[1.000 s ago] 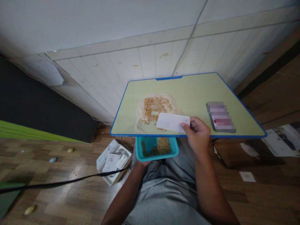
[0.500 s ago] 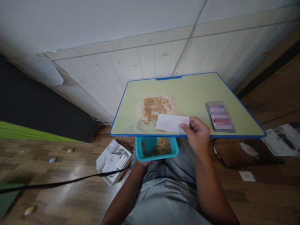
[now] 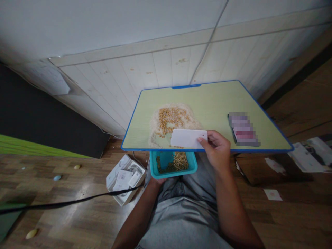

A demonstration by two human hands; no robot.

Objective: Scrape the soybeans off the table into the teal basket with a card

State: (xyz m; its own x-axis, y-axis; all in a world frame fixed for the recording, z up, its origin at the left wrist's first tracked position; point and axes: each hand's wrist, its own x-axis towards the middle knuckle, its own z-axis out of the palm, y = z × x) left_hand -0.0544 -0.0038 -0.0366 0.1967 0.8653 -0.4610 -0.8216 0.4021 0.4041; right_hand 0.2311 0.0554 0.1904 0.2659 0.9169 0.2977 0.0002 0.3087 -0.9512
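A white flat card (image 3: pixel 187 138) with a small mark near its right end is pinched in my right hand (image 3: pixel 216 148), thumb on top. It stands low over the front of the table, by the edge. Just behind the card lies a pile of yellow soybeans (image 3: pixel 167 121) amid small pale grains (image 3: pixel 190 121) that look like rice. Some beans show along the card's lower edge. My left hand (image 3: pixel 158 180) supports a turquoise plastic tub (image 3: pixel 192 169) from below, against the table's front edge; its fingers are mostly hidden. More soybeans (image 3: pixel 181 160) lie in the tub.
The light green folding table (image 3: pixel 212 100) has a blue rim and stands against a panelled wall (image 3: pixel 166 67). A phone-like object (image 3: pixel 243 129), its screen blurred out, lies at right. An open white box (image 3: pixel 126 180) and a black strap (image 3: pixel 77 200) are at lower left.
My right hand has drawn the white card slightly toward me and to the left, nearer the table's front edge. The tub and my left hand stay where they were.
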